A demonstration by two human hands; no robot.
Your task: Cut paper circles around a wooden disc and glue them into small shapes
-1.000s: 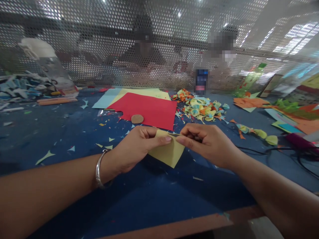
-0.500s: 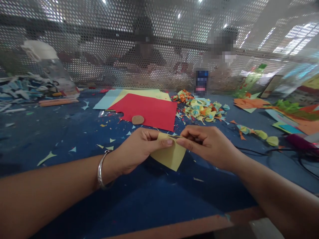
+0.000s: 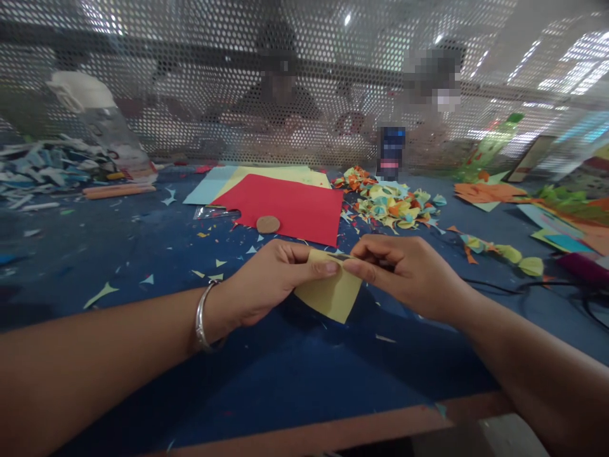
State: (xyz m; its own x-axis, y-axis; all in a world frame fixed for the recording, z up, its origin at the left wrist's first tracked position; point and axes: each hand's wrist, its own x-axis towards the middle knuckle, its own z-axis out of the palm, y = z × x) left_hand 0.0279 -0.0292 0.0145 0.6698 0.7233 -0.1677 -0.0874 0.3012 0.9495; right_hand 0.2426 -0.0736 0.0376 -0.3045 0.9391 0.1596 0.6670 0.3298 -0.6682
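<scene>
I hold a small square of yellow paper [image 3: 330,295] a little above the blue table [image 3: 143,254], in front of me. My left hand [image 3: 269,282], with a silver bangle on its wrist, pinches the paper's top edge between thumb and fingers. My right hand [image 3: 404,270] pinches the same edge from the right, fingertips almost touching the left thumb. Both hands are closed on the paper.
A red sheet [image 3: 285,206] lies over yellow and light-blue sheets behind my hands, with a brown disc [image 3: 268,223] at its edge. Beyond are a heap of coloured paper scraps [image 3: 394,206], a plastic bottle [image 3: 102,127], black cables [image 3: 547,289] and a perforated screen [image 3: 190,76] with people behind it.
My hands and the yellow paper stay together in the same pinch; the view has shifted slightly, so everything sits a little to the right.
</scene>
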